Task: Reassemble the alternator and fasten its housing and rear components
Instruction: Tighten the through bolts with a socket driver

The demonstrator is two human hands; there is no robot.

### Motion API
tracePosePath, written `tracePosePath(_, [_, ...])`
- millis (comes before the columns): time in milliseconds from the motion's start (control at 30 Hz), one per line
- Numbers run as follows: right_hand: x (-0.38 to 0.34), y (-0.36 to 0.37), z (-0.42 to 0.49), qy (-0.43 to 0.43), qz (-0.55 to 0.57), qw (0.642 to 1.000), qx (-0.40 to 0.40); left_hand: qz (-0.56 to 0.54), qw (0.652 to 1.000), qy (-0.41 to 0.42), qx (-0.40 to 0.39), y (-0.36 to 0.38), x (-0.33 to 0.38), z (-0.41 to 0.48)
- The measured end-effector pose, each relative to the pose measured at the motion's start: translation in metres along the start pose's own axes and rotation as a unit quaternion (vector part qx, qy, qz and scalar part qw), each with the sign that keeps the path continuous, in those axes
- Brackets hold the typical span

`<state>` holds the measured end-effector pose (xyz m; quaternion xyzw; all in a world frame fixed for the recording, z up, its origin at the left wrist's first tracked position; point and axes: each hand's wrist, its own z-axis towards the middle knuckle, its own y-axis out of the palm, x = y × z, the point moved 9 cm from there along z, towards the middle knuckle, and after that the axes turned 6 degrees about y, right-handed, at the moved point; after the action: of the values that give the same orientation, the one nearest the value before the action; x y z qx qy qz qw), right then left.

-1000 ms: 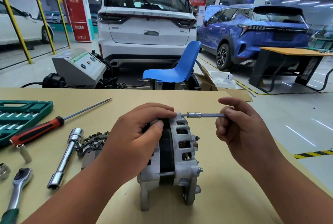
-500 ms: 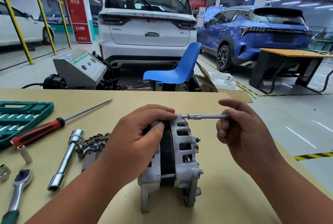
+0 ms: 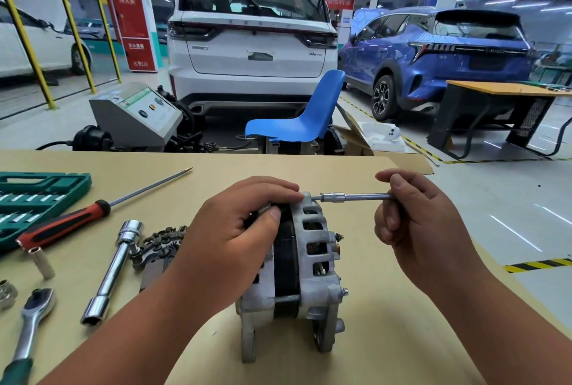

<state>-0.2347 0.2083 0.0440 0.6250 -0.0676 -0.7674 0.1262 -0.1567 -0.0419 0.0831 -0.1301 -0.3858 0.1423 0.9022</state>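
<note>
1. Workshop floor, pale and glossy, runs behind the bench, with a white SUV (image 3: 252, 53) parked tail-on at centre and a blue car (image 3: 448, 65) to its right.
2. Between the bench and the SUV stand a blue plastic chair (image 3: 303, 118) and a grey console machine (image 3: 136, 115); a second tan-topped desk (image 3: 501, 89) sits far right.
3. Near the viewer, the tan table (image 3: 387, 338) carries a green socket case (image 3: 37, 199) at its left edge, a red-and-black screwdriver (image 3: 68, 223), a chrome tubular wrench (image 3: 111, 273), a ratchet (image 3: 31, 322), a small loose socket (image 3: 41, 264) and a dark finned part (image 3: 161, 239) partly hidden by the left forearm.
4. At mid-table the alternator (image 3: 309, 260) stands on edge, its mounting lugs down on the surface.
5. Its long axis runs left to right; the slotted rear housing faces right, and the black middle band is upright.
6. A slim socket driver (image 3: 356, 197) lies level, parallel to that axis, its tip meeting the top of the rear housing.
7. Curled over the alternator's top, the left hand (image 3: 235, 242) grips it, thumb on the dark band.
8. Fingers and thumb of the right hand (image 3: 414, 223) pinch the driver's right end, the other fingers folded in.
</note>
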Motion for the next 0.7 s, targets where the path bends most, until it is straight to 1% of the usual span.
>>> tracePosePath(400, [0.0007,0.0032,-0.0025,0.012,0.004,1.0,-0.002,-0.004,1.0,-0.001,0.003,0.0001,0.0,0.0003])
tracePosePath(700, [-0.0006,0.0021,-0.0028,0.006,0.002,1.0,-0.001,-0.005,1.0,-0.003,0.001,0.0007,-0.0005,0.0001])
